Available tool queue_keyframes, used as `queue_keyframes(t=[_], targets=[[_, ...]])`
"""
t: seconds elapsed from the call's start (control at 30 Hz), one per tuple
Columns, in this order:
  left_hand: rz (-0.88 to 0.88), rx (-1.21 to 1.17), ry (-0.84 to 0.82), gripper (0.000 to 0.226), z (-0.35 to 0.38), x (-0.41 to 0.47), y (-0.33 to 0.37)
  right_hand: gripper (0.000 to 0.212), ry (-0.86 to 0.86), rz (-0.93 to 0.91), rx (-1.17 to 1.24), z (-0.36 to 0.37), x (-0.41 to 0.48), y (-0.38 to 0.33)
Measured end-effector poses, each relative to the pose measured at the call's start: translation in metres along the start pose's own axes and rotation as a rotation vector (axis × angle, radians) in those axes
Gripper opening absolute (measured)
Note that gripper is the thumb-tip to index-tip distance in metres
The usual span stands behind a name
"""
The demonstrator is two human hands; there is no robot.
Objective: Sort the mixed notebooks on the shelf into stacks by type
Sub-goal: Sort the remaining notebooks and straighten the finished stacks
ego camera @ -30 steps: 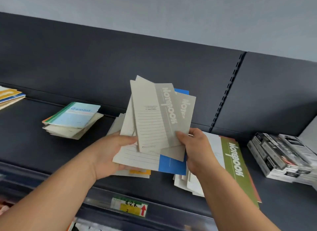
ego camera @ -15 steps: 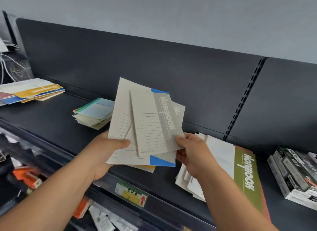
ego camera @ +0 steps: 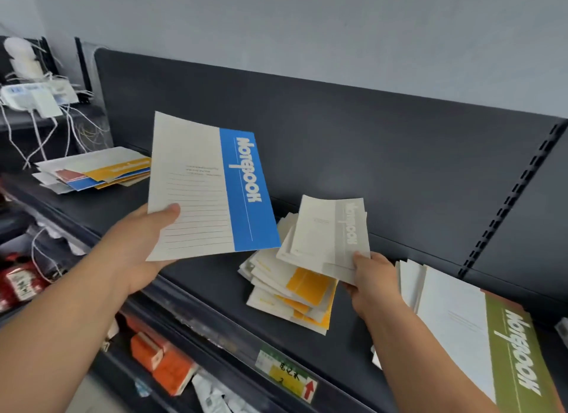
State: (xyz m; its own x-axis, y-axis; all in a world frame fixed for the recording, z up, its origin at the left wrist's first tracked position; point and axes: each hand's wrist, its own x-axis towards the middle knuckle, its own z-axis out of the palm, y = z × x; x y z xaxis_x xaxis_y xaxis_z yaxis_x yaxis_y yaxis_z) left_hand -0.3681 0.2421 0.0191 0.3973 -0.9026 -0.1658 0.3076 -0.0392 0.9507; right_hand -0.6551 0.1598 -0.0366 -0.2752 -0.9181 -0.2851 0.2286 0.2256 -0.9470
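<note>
My left hand grips a large notebook with a blue spine band by its lower left corner and holds it above the dark shelf. My right hand pinches a few small grey notebooks at their lower right corner, just over a loose pile of yellow-banded notebooks lying on the shelf. A mixed stack of large notebooks with yellow, blue and red bands lies at the shelf's far left. A large green-banded notebook tops a stack at the right.
The shelf's dark back panel rises behind the stacks. A price label with a red arrow sits on the front rail. Orange packets and red items lie on the lower shelf. White cords and devices hang at the far left.
My hands have separated: the left carried the blue-banded notebook up and left, the right kept the grey notebooks and lowered them towards the yellow pile. The view swung left.
</note>
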Motion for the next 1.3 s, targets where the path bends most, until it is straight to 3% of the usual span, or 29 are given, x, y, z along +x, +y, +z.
queue_keyframes(t=[0.1, 0.2, 0.33, 0.47, 0.6, 0.7, 0.83, 1.0, 1.13, 1.3], targets=[[-0.027, -0.007, -0.072, 0.019, 0.001, 0.007, 0.004, 0.017, -0.03, -0.022, -0.122, 0.012, 0.0, 0.007], [-0.075, 0.03, -0.135, 0.019, 0.013, 0.012, 0.0, 0.024, -0.045, -0.053, -0.465, 0.013, 0.002, 0.014], [-0.165, 0.062, -0.26, 0.018, 0.04, 0.011, -0.011, 0.021, -0.141, 0.031, -0.684, 0.006, 0.0, 0.013], [-0.213, 0.112, -0.371, 0.019, 0.071, 0.008, -0.022, 0.025, -0.093, 0.026, -0.567, -0.015, -0.007, -0.003], [-0.259, 0.152, -0.479, 0.022, 0.11, -0.002, -0.037, 0.047, -0.088, -0.006, -0.148, -0.055, -0.02, -0.029], [-0.28, 0.199, -0.577, 0.022, 0.147, -0.019, -0.054, 0.022, -0.151, -0.098, -0.192, -0.092, -0.034, -0.039], [-0.139, 0.361, -0.621, 0.023, 0.199, -0.049, -0.083, 0.025, 0.071, -0.149, -0.379, -0.141, -0.039, -0.043], [0.086, 0.688, -0.621, 0.033, 0.244, -0.08, -0.13, 0.02, 0.163, -0.16, -0.563, -0.196, -0.041, -0.034], [0.248, 1.096, -0.548, 0.037, 0.261, -0.087, -0.157, 0.017, 0.196, -0.109, -0.76, -0.228, -0.031, -0.016], [0.336, 1.441, -0.504, 0.061, 0.261, -0.086, -0.176, 0.05, 0.212, -0.13, -1.17, -0.245, -0.028, -0.006]])
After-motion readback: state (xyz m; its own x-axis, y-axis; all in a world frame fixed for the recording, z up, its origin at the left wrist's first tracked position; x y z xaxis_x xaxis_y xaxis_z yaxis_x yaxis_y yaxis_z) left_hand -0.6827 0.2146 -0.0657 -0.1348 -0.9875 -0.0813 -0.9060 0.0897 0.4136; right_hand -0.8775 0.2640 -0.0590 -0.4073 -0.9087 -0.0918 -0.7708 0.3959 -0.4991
